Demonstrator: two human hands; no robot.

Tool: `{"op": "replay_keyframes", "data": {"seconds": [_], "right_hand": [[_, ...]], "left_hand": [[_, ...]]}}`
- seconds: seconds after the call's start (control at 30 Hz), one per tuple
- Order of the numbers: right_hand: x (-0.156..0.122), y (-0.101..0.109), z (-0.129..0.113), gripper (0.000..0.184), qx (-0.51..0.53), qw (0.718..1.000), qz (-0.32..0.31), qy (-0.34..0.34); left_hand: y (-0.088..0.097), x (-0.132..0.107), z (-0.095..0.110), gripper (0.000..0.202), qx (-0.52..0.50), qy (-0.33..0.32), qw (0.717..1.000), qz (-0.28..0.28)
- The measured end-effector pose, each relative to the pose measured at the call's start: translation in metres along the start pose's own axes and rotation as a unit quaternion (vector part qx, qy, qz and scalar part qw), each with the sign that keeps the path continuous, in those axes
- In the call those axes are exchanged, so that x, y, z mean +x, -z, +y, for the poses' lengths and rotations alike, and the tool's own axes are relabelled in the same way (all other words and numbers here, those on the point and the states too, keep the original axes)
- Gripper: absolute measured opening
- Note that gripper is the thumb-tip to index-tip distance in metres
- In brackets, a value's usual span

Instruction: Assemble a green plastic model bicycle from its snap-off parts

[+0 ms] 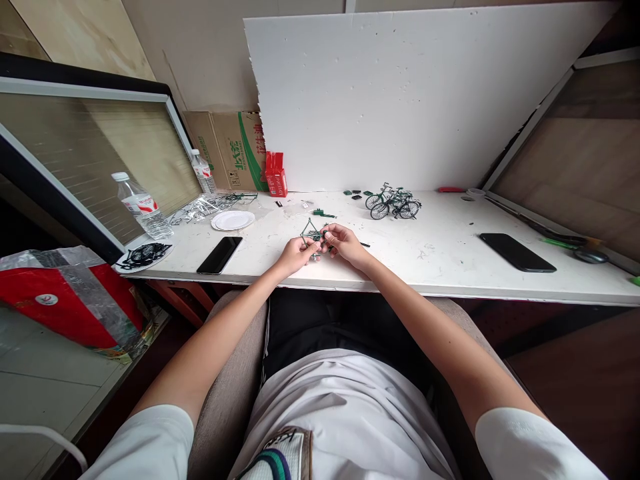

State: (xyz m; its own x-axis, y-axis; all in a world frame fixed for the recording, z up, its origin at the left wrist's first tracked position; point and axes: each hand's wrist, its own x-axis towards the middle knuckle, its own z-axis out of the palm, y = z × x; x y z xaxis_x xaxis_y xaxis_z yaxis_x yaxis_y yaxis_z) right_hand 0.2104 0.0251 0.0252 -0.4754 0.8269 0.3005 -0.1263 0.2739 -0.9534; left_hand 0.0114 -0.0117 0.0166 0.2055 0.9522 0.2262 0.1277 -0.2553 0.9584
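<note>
Just above the table's front edge, my two hands meet around a small green model bicycle frame (309, 227). My left hand (297, 256) pinches its lower part between thumb and fingers. My right hand (344, 241) is closed on the frame's right side, where small dark parts show; my fingertips hide the exact contact. Behind them lies a small green part (324, 213). Further right at the back, a green model bicycle (384, 195) and a black model bicycle (395, 208) stand upright, overlapping each other.
Left on the white table (430, 263) are a phone (220, 255), white plates (233, 220), a plate of black parts (145, 255), and water bottles (145, 208). A red box (276, 175) stands by the cardboard carton (235, 150). Another phone (517, 252) lies right.
</note>
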Motion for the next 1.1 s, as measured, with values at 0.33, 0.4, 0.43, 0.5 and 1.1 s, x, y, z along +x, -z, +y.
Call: {"op": "replay_keyframes", "data": {"seconds": [0.33, 0.4, 0.43, 0.5, 1.1], "right_hand": [[0.001, 0.003, -0.002, 0.053, 0.011, 1.000, -0.002, 0.003], [0.002, 0.003, -0.002, 0.054, 0.013, 1.000, -0.002, 0.002], [0.002, 0.004, -0.001, 0.054, 0.015, 1.000, -0.002, 0.002], [0.002, 0.004, -0.001, 0.054, 0.017, 1.000, -0.003, 0.003], [0.003, 0.011, 0.001, 0.046, 0.036, 0.999, -0.012, -0.014]], "left_hand": [[0.001, 0.001, -0.003, 0.055, 0.013, -0.019, 1.000, -0.020], [0.003, 0.001, -0.004, 0.055, 0.018, -0.025, 0.999, -0.033], [0.003, 0.001, -0.004, 0.056, 0.020, -0.027, 0.999, -0.040], [0.004, 0.001, -0.004, 0.057, 0.020, -0.027, 0.998, -0.052], [0.003, 0.001, -0.005, 0.061, -0.031, -0.008, 0.997, -0.064]]}}
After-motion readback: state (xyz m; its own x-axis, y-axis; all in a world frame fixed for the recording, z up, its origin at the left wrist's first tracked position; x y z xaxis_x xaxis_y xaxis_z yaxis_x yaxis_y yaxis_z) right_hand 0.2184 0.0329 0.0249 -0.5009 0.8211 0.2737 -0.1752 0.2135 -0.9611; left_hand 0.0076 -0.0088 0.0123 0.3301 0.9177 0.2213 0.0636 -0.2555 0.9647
